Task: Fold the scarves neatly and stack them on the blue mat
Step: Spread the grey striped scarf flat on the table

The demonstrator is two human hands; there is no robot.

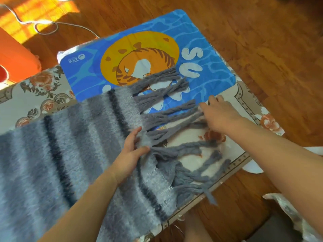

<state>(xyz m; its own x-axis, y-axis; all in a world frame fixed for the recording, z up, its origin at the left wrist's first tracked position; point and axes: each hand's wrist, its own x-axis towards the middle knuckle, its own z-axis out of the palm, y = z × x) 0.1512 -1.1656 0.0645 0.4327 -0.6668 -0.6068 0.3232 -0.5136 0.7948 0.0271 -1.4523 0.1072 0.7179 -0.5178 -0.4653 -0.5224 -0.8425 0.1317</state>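
Observation:
A fluffy grey scarf (73, 147) with dark stripes lies spread across the table, its far edge over the near part of the blue mat (201, 41) with a tiger picture. Its long grey tassels (167, 109) fan out to the right, some on the mat, some on the tablecloth. My left hand (130, 151) lies on the scarf's end where the tassels start, thumb and fingers around the fabric edge. My right hand (216, 114) reaches over the tassel ends with fingers stretched out, touching them.
A floral tablecloth (35, 95) covers the small table, whose right edge (232, 172) drops to a wooden floor (262, 49). An orange object (15, 56) stands at the left, a white cable (45, 27) lies on the floor behind. White cloth (293, 215) lies at lower right.

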